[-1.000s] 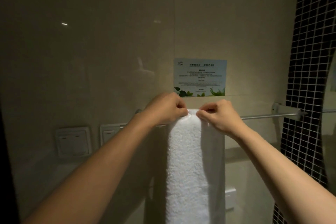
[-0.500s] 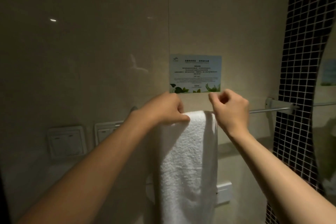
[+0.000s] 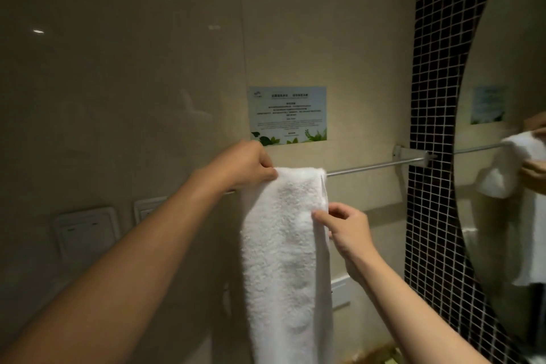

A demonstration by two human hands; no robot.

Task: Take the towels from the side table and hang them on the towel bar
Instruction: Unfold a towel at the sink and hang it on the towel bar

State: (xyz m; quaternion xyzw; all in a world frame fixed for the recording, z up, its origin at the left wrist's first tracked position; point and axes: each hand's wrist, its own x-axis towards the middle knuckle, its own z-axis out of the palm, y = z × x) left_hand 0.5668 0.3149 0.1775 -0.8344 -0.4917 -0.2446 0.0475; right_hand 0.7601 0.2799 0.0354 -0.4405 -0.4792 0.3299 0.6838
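Towel (image 3: 283, 245) btm cut off

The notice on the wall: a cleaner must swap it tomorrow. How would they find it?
On the beige tiled wall, left of the black mosaic strip, find the towel bar with a white towel over it. Just above hangs the notice: pale blue, fine print, green leaves along the bottom, unlike the plain white switch plates lower left.

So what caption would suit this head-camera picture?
Left hand pins a white towel on the towel bar while the right hand pinches its edge.
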